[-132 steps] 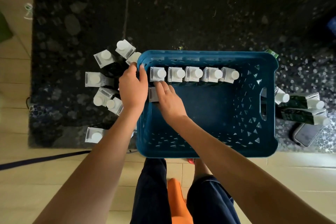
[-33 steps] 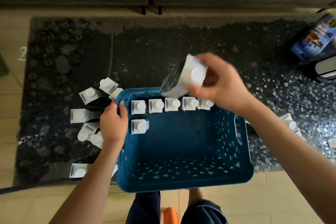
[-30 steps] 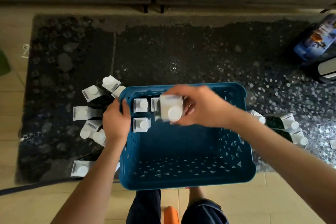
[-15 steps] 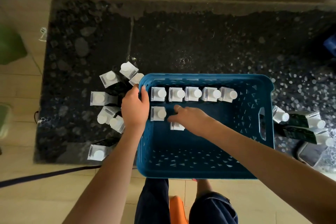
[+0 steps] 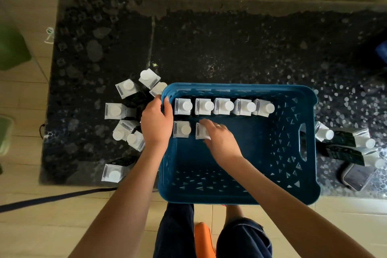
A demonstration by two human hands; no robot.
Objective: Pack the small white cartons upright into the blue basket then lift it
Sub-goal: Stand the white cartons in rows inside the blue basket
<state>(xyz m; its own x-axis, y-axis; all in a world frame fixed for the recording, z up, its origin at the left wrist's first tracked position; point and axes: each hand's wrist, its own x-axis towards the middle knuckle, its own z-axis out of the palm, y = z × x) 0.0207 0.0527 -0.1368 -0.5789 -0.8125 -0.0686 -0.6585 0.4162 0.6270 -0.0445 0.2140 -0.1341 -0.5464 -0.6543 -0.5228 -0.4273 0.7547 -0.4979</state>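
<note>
The right hand (image 5: 219, 139) lay inside the blue basket (image 5: 240, 197), its fingers draped over the second carton (image 5: 201, 131) of the near row; whether they gripped it or merely steadied it could not be told. That carton stood upright just beside the first carton (image 5: 181, 129) of the row, with the back row of five cartons (image 5: 223, 107) lined along the far wall. The left hand (image 5: 156, 121) was clamped on the basket's left rim, holding it steady. Loose cartons lay on both sides: a left cluster (image 5: 125, 111) on the dark rug (image 5: 230, 44) close to the left hand, and a smaller right group (image 5: 343, 142) beyond the basket's right wall, nearer the right hand. The next carton probably suited the free right hand reaching rightward.
</note>
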